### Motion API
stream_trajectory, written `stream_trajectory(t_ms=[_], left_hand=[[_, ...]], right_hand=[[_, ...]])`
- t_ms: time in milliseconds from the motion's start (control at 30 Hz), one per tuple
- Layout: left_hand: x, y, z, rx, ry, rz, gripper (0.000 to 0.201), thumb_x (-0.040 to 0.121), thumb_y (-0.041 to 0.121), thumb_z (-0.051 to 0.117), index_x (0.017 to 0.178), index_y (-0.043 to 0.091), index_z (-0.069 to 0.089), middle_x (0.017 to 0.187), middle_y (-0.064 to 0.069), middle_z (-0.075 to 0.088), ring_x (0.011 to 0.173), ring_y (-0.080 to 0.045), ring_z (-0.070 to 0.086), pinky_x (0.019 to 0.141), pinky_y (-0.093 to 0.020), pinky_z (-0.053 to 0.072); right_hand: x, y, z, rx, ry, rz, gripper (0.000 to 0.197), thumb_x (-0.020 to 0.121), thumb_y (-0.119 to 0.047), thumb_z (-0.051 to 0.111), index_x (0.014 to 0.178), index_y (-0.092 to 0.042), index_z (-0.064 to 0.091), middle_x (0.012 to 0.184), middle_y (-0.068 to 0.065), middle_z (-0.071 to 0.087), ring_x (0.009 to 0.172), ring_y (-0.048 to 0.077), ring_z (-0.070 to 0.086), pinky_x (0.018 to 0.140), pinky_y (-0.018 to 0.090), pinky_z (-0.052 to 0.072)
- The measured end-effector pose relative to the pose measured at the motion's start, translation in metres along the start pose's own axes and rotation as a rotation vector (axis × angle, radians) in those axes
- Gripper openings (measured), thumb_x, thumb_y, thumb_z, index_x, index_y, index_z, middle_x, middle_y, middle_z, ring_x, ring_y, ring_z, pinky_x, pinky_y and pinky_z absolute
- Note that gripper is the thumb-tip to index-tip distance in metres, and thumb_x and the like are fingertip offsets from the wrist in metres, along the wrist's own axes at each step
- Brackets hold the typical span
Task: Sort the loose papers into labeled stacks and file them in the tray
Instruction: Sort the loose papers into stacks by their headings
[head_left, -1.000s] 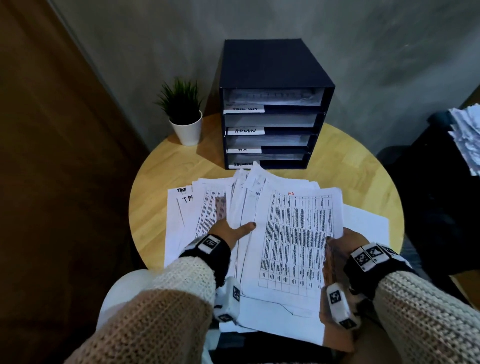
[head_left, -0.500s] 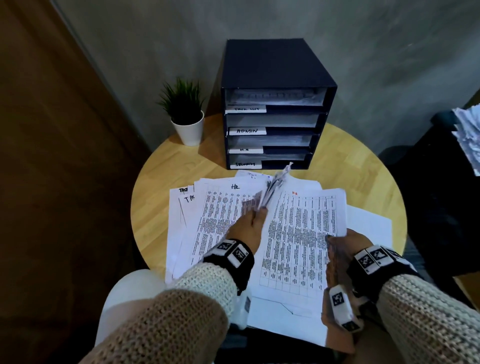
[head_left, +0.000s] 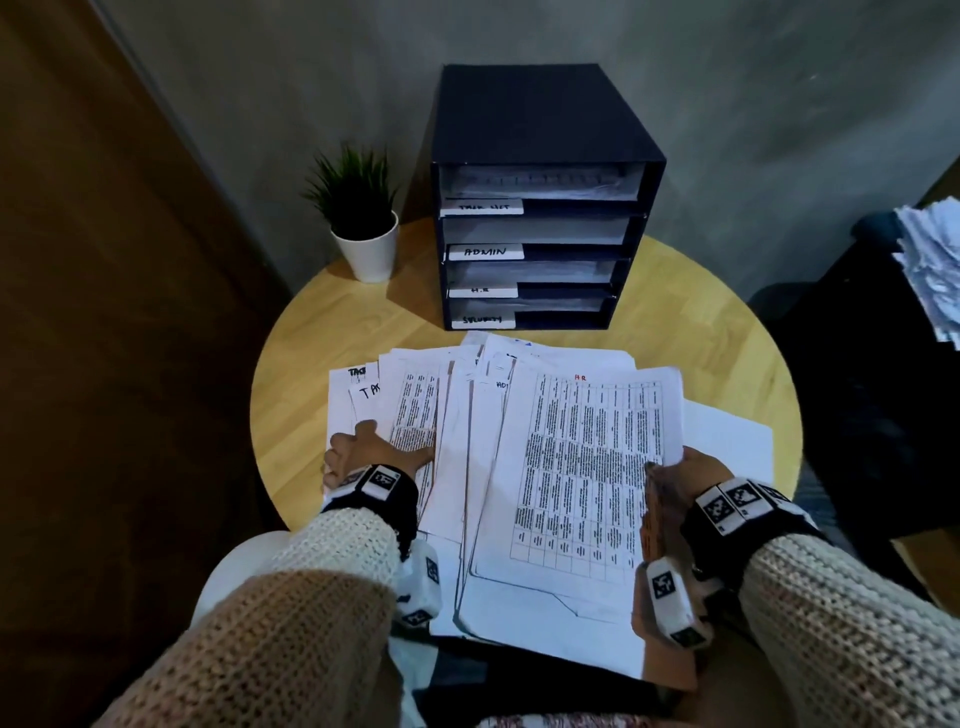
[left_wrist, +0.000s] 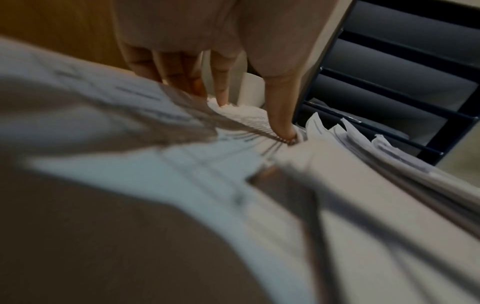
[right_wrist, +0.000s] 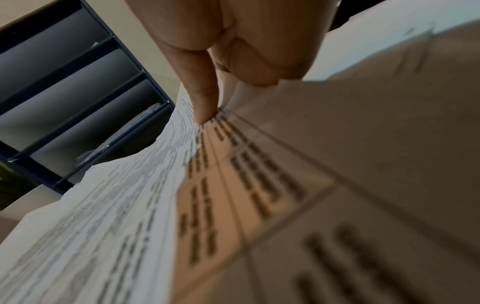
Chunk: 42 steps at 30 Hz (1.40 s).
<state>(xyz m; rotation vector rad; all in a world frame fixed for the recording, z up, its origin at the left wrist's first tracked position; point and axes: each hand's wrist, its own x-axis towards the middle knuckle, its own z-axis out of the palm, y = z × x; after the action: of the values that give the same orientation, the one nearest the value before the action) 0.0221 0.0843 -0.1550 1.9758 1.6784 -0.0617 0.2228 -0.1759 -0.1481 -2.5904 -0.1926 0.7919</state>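
Loose printed sheets lie fanned over the near half of the round table (head_left: 701, 322). My left hand (head_left: 379, 447) lies flat on the left pile (head_left: 415, 405), next to sheets headed "TA". In the left wrist view its straight fingers (left_wrist: 221, 90) and thumb press down on that paper (left_wrist: 249, 117). My right hand (head_left: 672, 475) grips the right edge of a table-printed sheet (head_left: 587, 467) marked "HR" in red. The right wrist view shows the thumb (right_wrist: 202, 102) on top of that sheet (right_wrist: 145, 185) and the fingers under it. Behind the papers stands the dark tray (head_left: 545, 119), with slots labelled ADMIN, H.R and two others.
A small potted plant (head_left: 363, 234) stands left of the tray near the wall. A separate heap of papers (head_left: 935, 270) sits on dark furniture at the far right. Bare table wood shows on both sides of the tray.
My left hand lifted a bundle of sheets in the middle, then swung left and now presses flat on the left pile. The right hand has kept its hold on the HR sheet.
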Motion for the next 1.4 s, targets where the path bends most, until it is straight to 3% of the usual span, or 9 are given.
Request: stream_trajectory(t_ms=[233,367,433,900,967,1100,1233,1333,1400], left_hand=[[0.010,-0.011,0.000,-0.226,0.055,0.056,0.044,0.090,0.031,0.059,0.129,0.027,0.041,0.129,-0.004,0.056,0.115,-0.031,0.053,0.106,-0.042,0.030],[0.013,-0.007,-0.019,-0.309,0.008,0.050,0.042,0.095,0.021,0.053,0.134,0.013,0.041,0.135,-0.013,0.052,0.111,-0.033,0.057,0.083,-0.033,0.044],[0.011,-0.004,-0.034,-0.215,0.027,0.071,0.042,0.096,0.022,0.053,0.136,0.010,0.045,0.137,-0.014,0.051,0.116,-0.034,0.054,0.088,-0.036,0.045],[-0.039,0.050,-0.156,-0.611,0.509,0.392,0.019,0.096,0.012,0.040,0.109,0.008,0.053,0.099,-0.012,0.057,0.086,-0.025,0.052,0.071,-0.025,0.035],[-0.046,0.059,-0.150,-0.575,0.425,0.439,0.019,0.096,0.008,0.041,0.110,0.004,0.052,0.097,-0.012,0.054,0.090,-0.025,0.053,0.067,-0.023,0.033],[-0.051,0.063,-0.097,-0.364,0.125,0.453,0.027,0.095,0.015,0.047,0.120,0.006,0.053,0.114,-0.022,0.058,0.103,-0.038,0.055,0.083,-0.035,0.041],[-0.058,0.050,-0.043,-0.329,-0.124,0.352,0.033,0.094,0.019,0.049,0.126,0.009,0.055,0.122,-0.018,0.060,0.108,-0.032,0.057,0.081,-0.028,0.040],[-0.064,0.045,-0.019,-0.381,-0.225,0.254,0.034,0.094,0.019,0.052,0.126,0.008,0.049,0.120,-0.018,0.059,0.099,-0.031,0.057,0.078,-0.028,0.041],[-0.063,0.045,-0.008,-0.420,-0.241,0.216,0.036,0.094,0.017,0.053,0.127,0.007,0.042,0.121,-0.017,0.058,0.092,-0.029,0.056,0.074,-0.029,0.040]], right_hand=[[0.001,0.000,0.000,-0.026,-0.008,-0.006,0.042,0.093,-0.027,0.056,0.129,-0.006,0.053,0.128,0.014,0.059,0.115,0.030,0.056,0.094,0.031,0.044],[-0.002,-0.002,-0.001,-0.070,-0.015,-0.007,0.039,0.095,-0.026,0.051,0.128,-0.006,0.052,0.127,0.014,0.059,0.114,0.030,0.057,0.092,0.031,0.045],[-0.004,-0.002,-0.002,-0.098,-0.012,0.001,0.041,0.098,-0.027,0.046,0.134,-0.006,0.047,0.133,0.013,0.055,0.119,0.028,0.054,0.095,0.029,0.043],[-0.010,0.000,-0.005,0.227,0.065,-0.034,0.033,0.092,-0.009,0.057,0.123,0.000,0.057,0.121,0.019,0.063,0.107,0.033,0.061,0.090,0.036,0.049],[-0.011,-0.002,-0.006,0.277,0.064,-0.034,0.034,0.091,-0.009,0.058,0.125,0.000,0.057,0.122,0.020,0.062,0.099,0.029,0.060,0.082,0.036,0.049],[-0.009,-0.010,-0.012,0.340,0.010,-0.041,0.039,0.093,-0.018,0.056,0.129,-0.004,0.052,0.128,0.017,0.058,0.113,0.033,0.056,0.099,0.037,0.043],[-0.010,-0.018,-0.012,0.521,-0.031,-0.056,0.038,0.091,-0.013,0.059,0.128,-0.006,0.055,0.125,0.015,0.060,0.117,0.032,0.057,0.101,0.038,0.045],[-0.012,-0.020,-0.009,0.583,-0.031,-0.023,0.016,0.090,-0.007,0.058,0.104,-0.008,0.064,0.094,0.008,0.072,0.099,0.030,0.062,0.088,0.034,0.048],[-0.017,-0.022,-0.007,0.531,-0.033,0.018,0.022,0.094,-0.012,0.051,0.113,-0.005,0.060,0.102,0.010,0.072,0.094,0.029,0.060,0.078,0.029,0.045]])
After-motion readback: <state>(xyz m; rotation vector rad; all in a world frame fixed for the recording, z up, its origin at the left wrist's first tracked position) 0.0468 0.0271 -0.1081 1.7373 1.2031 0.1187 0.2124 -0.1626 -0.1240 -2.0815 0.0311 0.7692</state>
